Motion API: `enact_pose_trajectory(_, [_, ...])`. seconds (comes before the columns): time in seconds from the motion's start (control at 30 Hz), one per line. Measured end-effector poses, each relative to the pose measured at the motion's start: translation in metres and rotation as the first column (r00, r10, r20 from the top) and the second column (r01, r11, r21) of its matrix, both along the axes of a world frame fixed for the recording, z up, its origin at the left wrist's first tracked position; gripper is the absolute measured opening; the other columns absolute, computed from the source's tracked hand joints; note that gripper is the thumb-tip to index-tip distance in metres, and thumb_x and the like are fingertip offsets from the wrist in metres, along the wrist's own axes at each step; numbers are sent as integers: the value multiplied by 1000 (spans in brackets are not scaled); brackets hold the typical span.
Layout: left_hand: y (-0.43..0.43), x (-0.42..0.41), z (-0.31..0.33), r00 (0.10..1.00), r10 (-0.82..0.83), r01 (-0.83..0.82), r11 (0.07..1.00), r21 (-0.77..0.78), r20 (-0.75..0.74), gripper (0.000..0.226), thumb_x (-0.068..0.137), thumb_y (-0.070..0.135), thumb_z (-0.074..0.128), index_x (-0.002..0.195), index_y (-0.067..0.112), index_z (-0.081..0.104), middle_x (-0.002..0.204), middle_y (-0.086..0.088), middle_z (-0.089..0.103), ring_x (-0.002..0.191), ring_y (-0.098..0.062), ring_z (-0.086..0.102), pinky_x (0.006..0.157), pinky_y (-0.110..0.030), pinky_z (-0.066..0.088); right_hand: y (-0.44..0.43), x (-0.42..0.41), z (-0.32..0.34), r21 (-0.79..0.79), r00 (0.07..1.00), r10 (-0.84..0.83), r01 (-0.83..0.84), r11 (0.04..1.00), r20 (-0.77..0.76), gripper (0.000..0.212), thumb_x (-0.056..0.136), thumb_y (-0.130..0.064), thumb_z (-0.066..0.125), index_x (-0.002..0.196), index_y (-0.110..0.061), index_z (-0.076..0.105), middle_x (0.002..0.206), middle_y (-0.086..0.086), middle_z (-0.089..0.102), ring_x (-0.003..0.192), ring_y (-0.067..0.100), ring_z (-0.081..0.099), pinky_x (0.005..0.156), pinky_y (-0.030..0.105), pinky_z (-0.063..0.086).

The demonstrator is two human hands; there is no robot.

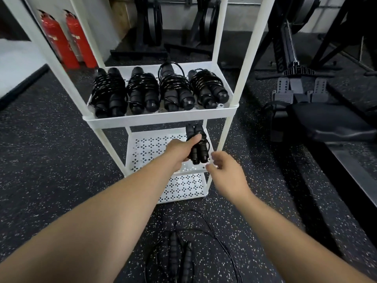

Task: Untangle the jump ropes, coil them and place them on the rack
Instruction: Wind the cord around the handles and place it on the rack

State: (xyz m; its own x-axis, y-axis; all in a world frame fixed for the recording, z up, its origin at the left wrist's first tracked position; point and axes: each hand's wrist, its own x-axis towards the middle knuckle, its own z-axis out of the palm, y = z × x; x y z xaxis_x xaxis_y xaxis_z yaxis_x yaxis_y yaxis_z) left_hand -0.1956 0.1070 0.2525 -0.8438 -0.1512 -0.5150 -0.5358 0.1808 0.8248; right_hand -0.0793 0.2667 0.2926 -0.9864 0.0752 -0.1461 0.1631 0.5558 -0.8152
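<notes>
Head view: my left hand (179, 153) grips a rope (201, 152) inside the rack (161, 119); right hand (226, 172) hangs relaxed. Four coils (142, 88) sit above.

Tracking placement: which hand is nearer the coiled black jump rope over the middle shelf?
Left. The left hand grips the coiled rope; the right hand hovers beside it.

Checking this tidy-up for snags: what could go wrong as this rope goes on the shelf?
The coiled rope in the left hand hangs near the right edge of the shelf; set down there, it might slip off or unwind. The loose rope on the floor could catch a foot.
</notes>
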Motion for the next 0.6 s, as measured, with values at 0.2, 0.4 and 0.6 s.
enact_pose_trajectory(0.2, [16, -22, -24, 1000, 11, -12, 995, -98, -11, 64, 75, 65, 89, 96, 7, 71, 97, -9, 77, 88, -27, 76, 92, -45, 64, 23, 13, -36, -16, 999, -18, 19, 1000, 47, 30, 102, -20, 67, 133, -18, 68, 122, -4, 71, 109, 12, 66, 90, 27, 46])
enact_pose_trajectory(0.4, [27, -24, -38, 996, -85, 70, 954, -293, -38, 63, 80, 71, 80, 90, 10, 67, 94, -6, 73, 83, -22, 71, 77, -37, 62, 30, 23, -67, -54, 995, -32, 37, 998, 94, 14, 101, -21, 69, 114, -24, 70, 103, -11, 74, 94, 7, 68, 84, 29, 51])
enact_pose_trajectory(0.6, [31, -18, -22, 962, -271, 223, 786, -576, 2, 78, 90, 84, 56, 95, 8, 68, 89, -5, 66, 86, -25, 66, 68, -33, 47, 31, 36, -92, -97, 988, -26, 41, 994, 150, 9, 101, -20, 70, 106, -27, 71, 97, -12, 75, 85, 2, 67, 73, 18, 48])
